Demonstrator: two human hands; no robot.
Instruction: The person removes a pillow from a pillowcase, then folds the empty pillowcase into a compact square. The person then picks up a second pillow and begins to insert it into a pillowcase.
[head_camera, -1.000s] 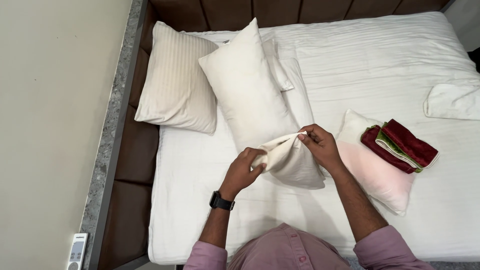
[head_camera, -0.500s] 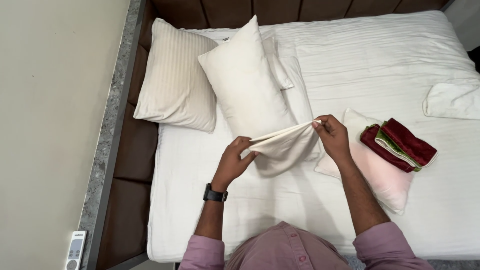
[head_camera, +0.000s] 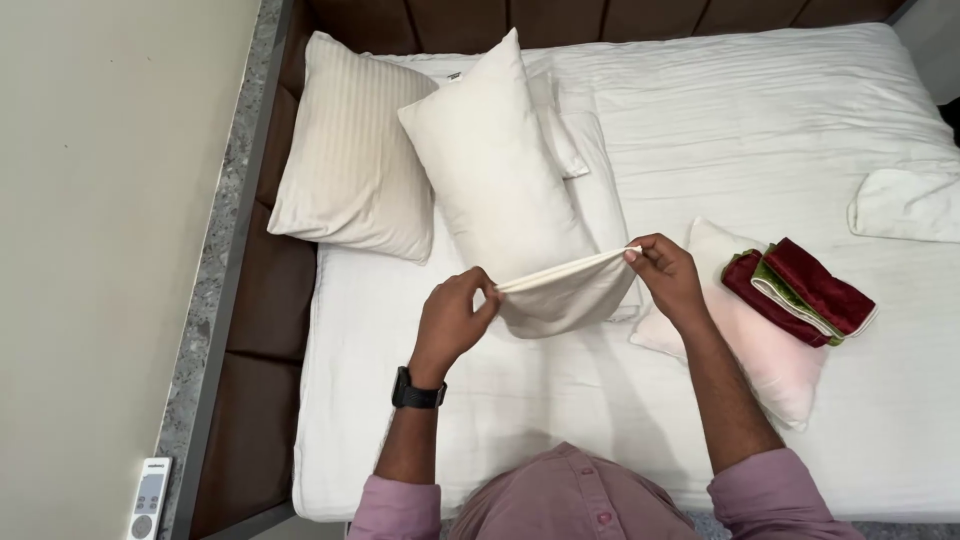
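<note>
The open end of a cream pillowcase (head_camera: 565, 290) is held taut between the left hand (head_camera: 455, 320) and right hand (head_camera: 665, 275), each pinched on a corner, above the middle of the bed (head_camera: 800, 110); bare sheet lies open toward the near edge. Since the earlier frame the hands have been drawn further apart — the hem is now stretched straight. A striped pillow (head_camera: 345, 175) lies left; folded maroon-and-green velvety cloths (head_camera: 800, 290) rest right.
</note>
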